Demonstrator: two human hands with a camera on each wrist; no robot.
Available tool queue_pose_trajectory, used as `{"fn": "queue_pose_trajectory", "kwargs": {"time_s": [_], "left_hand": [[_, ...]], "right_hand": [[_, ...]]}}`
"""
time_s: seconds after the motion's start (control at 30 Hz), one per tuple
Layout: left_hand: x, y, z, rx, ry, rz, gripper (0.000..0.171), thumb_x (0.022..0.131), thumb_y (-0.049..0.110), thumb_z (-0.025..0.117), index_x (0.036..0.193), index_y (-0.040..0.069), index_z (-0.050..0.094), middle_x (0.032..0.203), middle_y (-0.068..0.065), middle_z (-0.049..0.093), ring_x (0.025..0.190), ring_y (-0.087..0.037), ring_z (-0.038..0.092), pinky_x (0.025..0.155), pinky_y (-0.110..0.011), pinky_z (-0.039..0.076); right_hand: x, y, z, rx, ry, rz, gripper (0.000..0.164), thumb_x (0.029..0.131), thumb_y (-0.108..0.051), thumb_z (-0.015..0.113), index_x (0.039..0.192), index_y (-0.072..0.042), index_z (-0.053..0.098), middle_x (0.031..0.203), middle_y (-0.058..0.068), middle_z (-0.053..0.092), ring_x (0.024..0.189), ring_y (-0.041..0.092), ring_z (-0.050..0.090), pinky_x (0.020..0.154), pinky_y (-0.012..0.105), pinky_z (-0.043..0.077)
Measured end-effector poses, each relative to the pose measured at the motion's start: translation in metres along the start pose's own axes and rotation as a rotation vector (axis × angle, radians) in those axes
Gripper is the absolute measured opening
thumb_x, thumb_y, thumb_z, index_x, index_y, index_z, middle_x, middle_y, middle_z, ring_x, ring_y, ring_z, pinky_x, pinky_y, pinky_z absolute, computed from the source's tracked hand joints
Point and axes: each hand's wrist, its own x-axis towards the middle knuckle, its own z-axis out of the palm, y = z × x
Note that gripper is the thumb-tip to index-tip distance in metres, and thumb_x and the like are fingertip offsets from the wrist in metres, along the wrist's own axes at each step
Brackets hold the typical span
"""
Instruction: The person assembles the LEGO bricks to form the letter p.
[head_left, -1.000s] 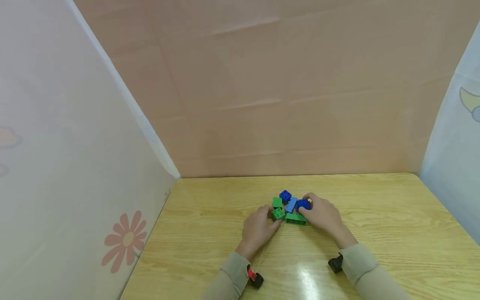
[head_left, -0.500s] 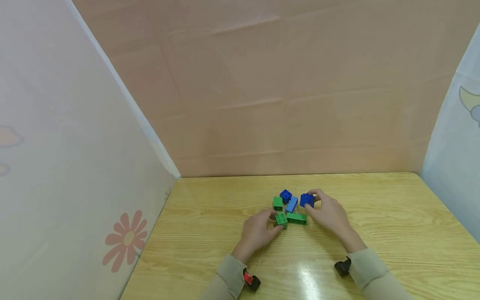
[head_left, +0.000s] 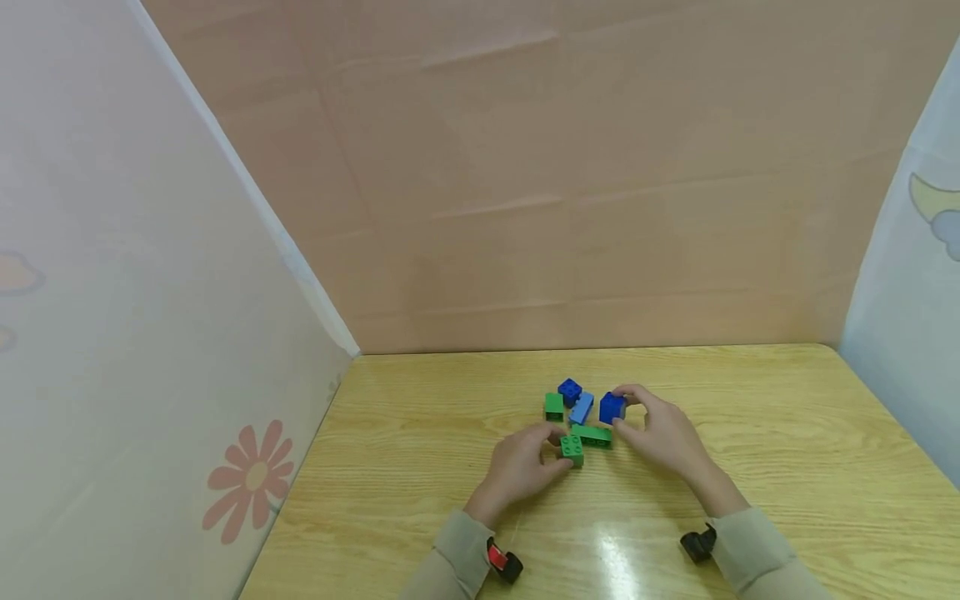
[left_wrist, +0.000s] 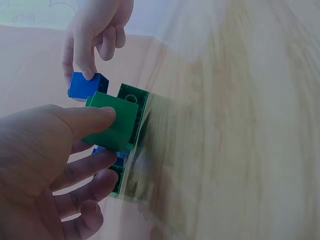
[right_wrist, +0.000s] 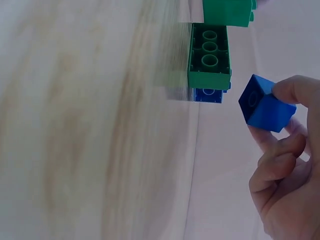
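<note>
My left hand [head_left: 521, 462] pinches a square green toy brick [head_left: 572, 450] between thumb and fingers, studs facing up in the head view. To its right, my right hand [head_left: 663, 433] holds a dark blue toy brick [head_left: 612, 407] by thumb and fingertips. In the right wrist view that blue brick [right_wrist: 272, 114] is tilted, its hollow underside partly showing, and is off the table. The two held bricks are apart. Between and behind them a long green brick [head_left: 592, 436] lies on its side, its hollow underside showing in the right wrist view.
Behind the hands lie a light blue brick [head_left: 581, 408], another green brick [head_left: 553, 407] and a dark blue studded brick [head_left: 570, 390]. They rest close together on the wooden table [head_left: 420, 417]. A tan sheet [head_left: 480, 208] stands along the table's far edge.
My left hand has carried the green brick right and nearer to me. My right hand has drawn the blue brick away from the group to the right and turned it.
</note>
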Motion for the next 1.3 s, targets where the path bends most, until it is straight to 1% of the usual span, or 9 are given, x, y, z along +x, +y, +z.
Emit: {"fn": "queue_pose_trajectory", "kwargs": {"time_s": [0.2, 0.4, 0.47, 0.67, 0.93, 1.13, 1.3], "left_hand": [[0.002, 0.001, 0.003, 0.011, -0.012, 0.019, 0.039, 0.095, 0.043, 0.077, 0.129, 0.027, 0.068, 0.112, 0.016, 0.069, 0.085, 0.003, 0.059, 0.07, -0.021, 0.046], [0.003, -0.001, 0.007, 0.015, -0.027, 0.009, 0.041, 0.094, 0.041, 0.078, 0.13, 0.026, 0.067, 0.114, 0.017, 0.069, 0.098, 0.003, 0.062, 0.08, -0.024, 0.05], [0.003, -0.001, 0.008, 0.016, -0.028, 0.007, 0.041, 0.094, 0.041, 0.078, 0.13, 0.025, 0.068, 0.114, 0.017, 0.069, 0.1, 0.002, 0.062, 0.081, -0.025, 0.05], [0.003, 0.0, 0.01, 0.015, -0.026, -0.002, 0.041, 0.096, 0.042, 0.077, 0.132, 0.025, 0.067, 0.115, 0.017, 0.069, 0.1, 0.002, 0.063, 0.082, -0.026, 0.05], [0.003, 0.0, 0.01, -0.001, -0.025, -0.008, 0.041, 0.095, 0.041, 0.077, 0.132, 0.025, 0.067, 0.115, 0.015, 0.069, 0.092, 0.001, 0.061, 0.077, -0.024, 0.049], [0.003, 0.001, 0.011, -0.001, -0.024, -0.016, 0.042, 0.096, 0.043, 0.076, 0.133, 0.027, 0.067, 0.118, 0.017, 0.068, 0.097, 0.002, 0.062, 0.08, -0.024, 0.05], [0.004, 0.0, 0.011, -0.017, -0.022, -0.02, 0.041, 0.096, 0.043, 0.076, 0.133, 0.027, 0.067, 0.12, 0.017, 0.068, 0.102, 0.001, 0.062, 0.083, -0.027, 0.051]], "right_hand": [[-0.004, 0.002, 0.003, 0.039, -0.002, -0.054, 0.044, 0.093, -0.02, 0.077, 0.134, -0.019, 0.061, 0.125, 0.014, 0.068, 0.044, 0.007, 0.032, 0.041, 0.026, 0.03], [-0.006, 0.004, 0.006, 0.065, 0.008, -0.093, 0.044, 0.092, -0.018, 0.078, 0.132, -0.02, 0.062, 0.123, 0.013, 0.069, 0.042, 0.004, 0.03, 0.041, 0.025, 0.03], [-0.006, 0.004, 0.006, 0.066, 0.009, -0.099, 0.044, 0.092, -0.017, 0.079, 0.132, -0.021, 0.062, 0.123, 0.013, 0.069, 0.042, 0.004, 0.03, 0.041, 0.025, 0.03], [-0.009, 0.003, 0.006, 0.071, 0.006, -0.113, 0.043, 0.092, -0.017, 0.079, 0.132, -0.021, 0.062, 0.123, 0.014, 0.069, 0.042, 0.003, 0.029, 0.04, 0.024, 0.03], [-0.01, -0.001, 0.008, 0.091, 0.013, -0.192, 0.042, 0.092, -0.015, 0.079, 0.131, -0.019, 0.064, 0.121, 0.013, 0.069, 0.042, 0.0, 0.026, 0.04, 0.024, 0.03], [-0.01, -0.005, 0.01, 0.104, -0.007, -0.24, 0.045, 0.089, -0.013, 0.082, 0.131, -0.019, 0.064, 0.123, 0.009, 0.07, 0.043, -0.003, 0.024, 0.041, 0.022, 0.03], [-0.008, -0.008, 0.013, 0.101, -0.022, -0.271, 0.044, 0.089, -0.014, 0.083, 0.129, -0.019, 0.066, 0.122, 0.004, 0.07, 0.044, -0.003, 0.024, 0.042, 0.021, 0.029]]}}
